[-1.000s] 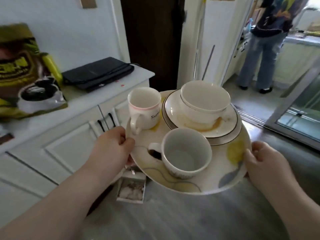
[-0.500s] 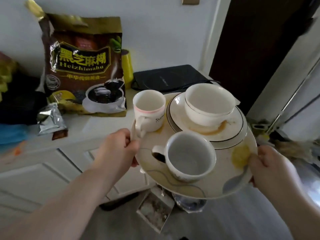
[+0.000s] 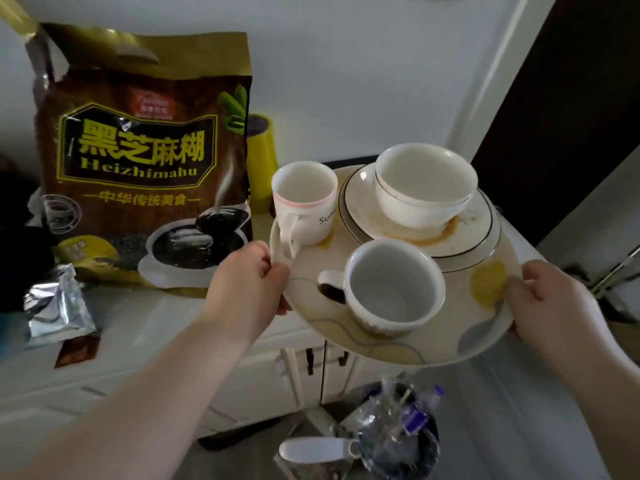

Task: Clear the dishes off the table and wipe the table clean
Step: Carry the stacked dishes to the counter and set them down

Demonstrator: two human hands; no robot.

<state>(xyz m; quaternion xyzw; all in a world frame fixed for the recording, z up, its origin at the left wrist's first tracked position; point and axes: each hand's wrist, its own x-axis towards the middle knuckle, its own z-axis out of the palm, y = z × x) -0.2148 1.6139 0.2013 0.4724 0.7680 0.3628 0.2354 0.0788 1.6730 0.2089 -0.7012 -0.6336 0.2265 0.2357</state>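
Round cream ceramic platter with yellow and grey swirls [image 3: 440, 341], held up by both hands.
It carries a pink-banded white mug [image 3: 304, 202], a squat white cup [image 3: 394, 289] and a white bowl [image 3: 426, 185] on a stained dark-rimmed saucer [image 3: 478, 230]; left hand [image 3: 247, 282] and right hand [image 3: 554, 306] curl round opposite rims, over a white cabinet's [image 3: 166, 327] edge.

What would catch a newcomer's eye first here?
A big plate, held at its edges by the left hand and the right hand, carries a pink-rimmed mug, a second mug and a bowl on a stained saucer. Behind it, left, a large brown bag stands on the white cabinet.
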